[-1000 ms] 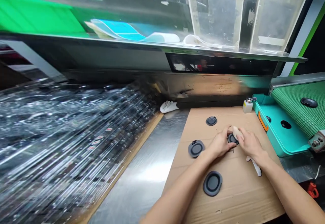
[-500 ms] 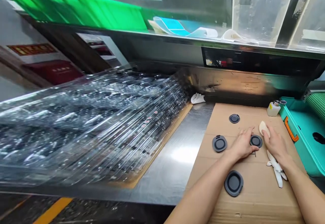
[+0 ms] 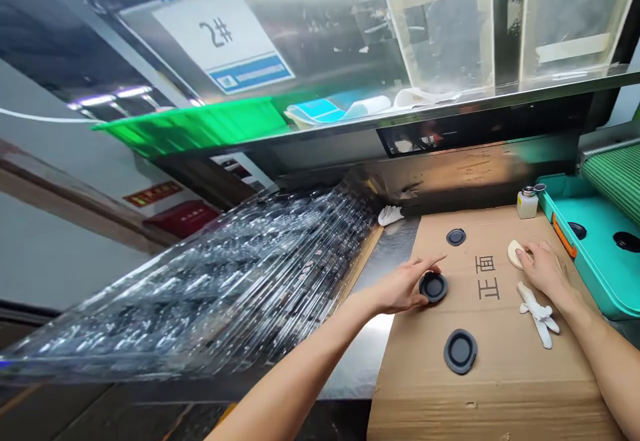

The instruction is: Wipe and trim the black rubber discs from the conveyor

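Note:
My left hand grips the left edge of a dark grey round lid-like piece, thumb below and fingers above, with the index finger stretched out. The piece rests on a cardboard sheet. Between the fingers of my right hand is a cream-coloured round pad, low over the cardboard. A similar but larger-looking dark piece lies nearer to me, and a small one farther back. Beside my right wrist lies a crumpled white glove.
A teal bin with dark pieces inside stands at right, near a small pump bottle. Stacked clear plastic trays fill the left side. Behind runs a metal machine front with a shelf holding a green bin.
My left hand has moved left to another dark piece. The piece formerly between my hands has left the cardboard, uncovering printed characters. Another dark piece now shows in the teal bin. The view has shifted.

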Demonstrator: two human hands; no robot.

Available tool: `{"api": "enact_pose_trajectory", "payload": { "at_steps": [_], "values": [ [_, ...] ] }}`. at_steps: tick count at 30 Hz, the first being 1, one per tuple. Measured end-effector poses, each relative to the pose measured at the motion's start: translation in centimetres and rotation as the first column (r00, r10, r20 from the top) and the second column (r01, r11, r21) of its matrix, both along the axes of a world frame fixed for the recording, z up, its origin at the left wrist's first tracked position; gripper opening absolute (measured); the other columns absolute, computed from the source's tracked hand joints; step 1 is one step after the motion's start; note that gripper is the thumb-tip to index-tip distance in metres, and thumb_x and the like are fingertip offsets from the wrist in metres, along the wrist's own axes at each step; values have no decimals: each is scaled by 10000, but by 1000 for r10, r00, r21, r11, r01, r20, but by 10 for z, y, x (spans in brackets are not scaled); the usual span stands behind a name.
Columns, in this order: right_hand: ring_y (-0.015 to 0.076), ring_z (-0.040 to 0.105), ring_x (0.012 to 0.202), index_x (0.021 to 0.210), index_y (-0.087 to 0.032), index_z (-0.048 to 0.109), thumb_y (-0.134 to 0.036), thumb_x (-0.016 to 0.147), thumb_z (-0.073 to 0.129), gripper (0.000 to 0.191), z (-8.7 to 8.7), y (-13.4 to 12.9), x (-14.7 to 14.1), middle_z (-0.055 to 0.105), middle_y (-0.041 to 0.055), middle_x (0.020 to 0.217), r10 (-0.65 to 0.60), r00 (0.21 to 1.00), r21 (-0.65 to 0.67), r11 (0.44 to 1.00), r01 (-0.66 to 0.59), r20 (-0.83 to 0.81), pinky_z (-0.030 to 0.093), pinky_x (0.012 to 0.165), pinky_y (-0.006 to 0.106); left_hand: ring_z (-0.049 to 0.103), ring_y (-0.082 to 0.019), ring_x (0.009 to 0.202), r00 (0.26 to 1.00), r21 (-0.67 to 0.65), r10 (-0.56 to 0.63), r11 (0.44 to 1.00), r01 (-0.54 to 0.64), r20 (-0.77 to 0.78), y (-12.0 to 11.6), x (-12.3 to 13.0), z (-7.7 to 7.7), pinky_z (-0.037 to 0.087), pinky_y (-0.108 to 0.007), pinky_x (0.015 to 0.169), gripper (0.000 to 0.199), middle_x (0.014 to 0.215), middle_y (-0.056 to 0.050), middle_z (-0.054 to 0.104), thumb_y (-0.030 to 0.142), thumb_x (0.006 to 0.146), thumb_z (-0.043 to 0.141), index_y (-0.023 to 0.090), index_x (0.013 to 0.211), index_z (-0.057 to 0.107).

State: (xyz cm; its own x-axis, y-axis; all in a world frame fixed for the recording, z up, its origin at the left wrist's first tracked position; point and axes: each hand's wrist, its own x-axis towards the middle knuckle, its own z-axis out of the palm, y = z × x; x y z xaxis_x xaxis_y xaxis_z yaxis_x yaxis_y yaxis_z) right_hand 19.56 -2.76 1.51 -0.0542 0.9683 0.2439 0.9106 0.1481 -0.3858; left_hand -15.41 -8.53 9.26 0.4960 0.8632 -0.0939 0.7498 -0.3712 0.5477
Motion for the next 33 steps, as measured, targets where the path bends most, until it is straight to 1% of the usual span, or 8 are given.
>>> {"api": "enact_pose_trajectory", "payload": {
  "at_steps": [5,9,12,16,19,24,29,33],
  "values": [
    [220,583,990,1082,-195,680,-364,987,455,297,-1,-3,-1,652,98,1044,19,1000,-15,1000,-19,-10,378,801,295,377,-284,1414,984,32,-57,997,63,-170,0,1,-3,299,-457,1167,848,1526,-66,455,157,701,649,322,1495,398],
    [219,578,1012,1057,-194,677,-376,985,459,293,-6,2,1,656,99,1052,17,1000,-28,999,-17,-8,367,812,287,268,-391,1464,923,110,185,981,-157,-337,-8,22,-11,298,-526,1147,849,1643,-133,205,457,814,605,250,1563,261],
    [219,575,1009,1023,-193,672,-365,980,464,274,-8,4,1,657,95,1053,20,1000,-30,999,-20,2,366,824,286,505,-418,1287,807,150,404,914,-377,-431,-9,46,-24,410,-536,1032,781,1509,-183,417,688,880,383,241,1520,354],
    [217,579,996,1002,-190,675,-361,971,476,264,-8,4,1,659,95,1051,24,1000,-34,999,-24,7,367,828,283,627,-386,1106,725,160,451,886,-436,-520,-1,64,-38,482,-500,915,661,1253,-189,584,665,875,404,215,1333,563],
    [217,579,1003,1027,-186,676,-360,971,474,273,-6,3,1,659,99,1074,27,1000,-36,999,-27,8,367,826,281,622,-324,1112,787,122,378,922,-367,-487,0,57,-41,468,-437,970,498,1216,-163,597,463,871,509,192,1279,599],
    [217,589,993,1043,-182,681,-350,969,470,280,-2,1,0,666,102,1082,26,1000,-58,998,-26,-5,379,821,279,564,-257,1181,960,-5,57,998,-61,-276,-25,32,-27,402,-377,1086,408,1245,-81,573,236,757,631,235,1165,653],
    [220,592,1011,1062,-187,683,-338,962,482,271,-3,-1,1,665,106,1105,30,999,-69,997,-31,-23,395,844,285,514,-240,1215,965,-74,-163,986,151,-208,-68,41,1,422,-390,1074,554,1271,-62,549,117,754,596,284,1281,564],
    [222,593,1038,1049,-190,688,-352,965,484,273,-7,4,1,661,107,1108,9,999,-61,998,-12,-49,415,865,285,477,-244,1246,907,-77,-331,943,323,-260,-82,67,7,435,-403,1061,806,1309,-44,539,20,685,525,347,1416,437]
  ]
}}
